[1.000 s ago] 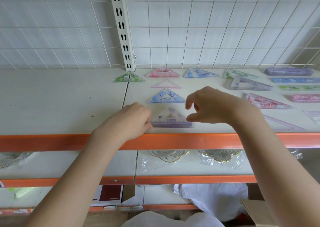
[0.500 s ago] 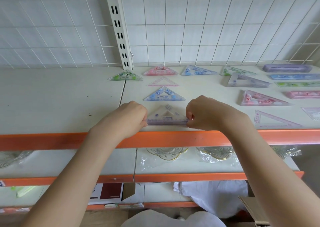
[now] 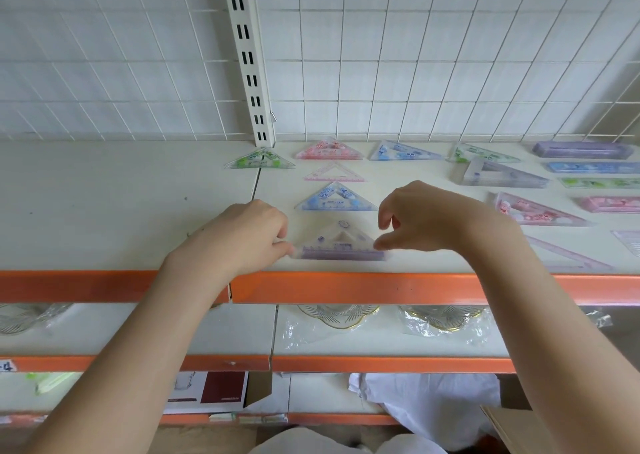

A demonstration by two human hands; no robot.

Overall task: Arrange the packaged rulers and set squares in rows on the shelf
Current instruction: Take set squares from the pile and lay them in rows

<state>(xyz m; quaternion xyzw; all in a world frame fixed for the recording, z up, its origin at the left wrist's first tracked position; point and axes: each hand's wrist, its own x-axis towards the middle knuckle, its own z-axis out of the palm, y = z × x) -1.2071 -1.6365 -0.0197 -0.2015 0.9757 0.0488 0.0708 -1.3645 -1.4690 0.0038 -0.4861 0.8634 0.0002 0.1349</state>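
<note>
Item: purple set square [image 3: 341,245], clear packet, lying flat at the front of the top shelf [image 3: 104,211], long edge just behind the orange front rail [image 3: 346,285]
Position: nearest piece of a column running back through the blue set square [image 3: 336,199], the pale pink set square [image 3: 334,173] and the red-pink set square [image 3: 329,150] by the wire grid

Left hand [image 3: 242,242]: fingers curled, tips pinching the packet's left corner
Right hand [image 3: 426,218]: fingers loosely curled; thumb tip at or just above the right corner, actual contact cannot be told; nothing grasped

Step in hand (judged): squaring the piece to its column

Handling notes: steer from both corners with light, flat pressure; keep the long edge parallel to the rail; centre the apex under the blue piece's apex; match the gap seen between pieces behind. Slick film will likely skid, so lift fingers straight up

Adjacent stock: right-angle set squares and boxed rulers [image 3: 585,149] to the right, well apart
</note>
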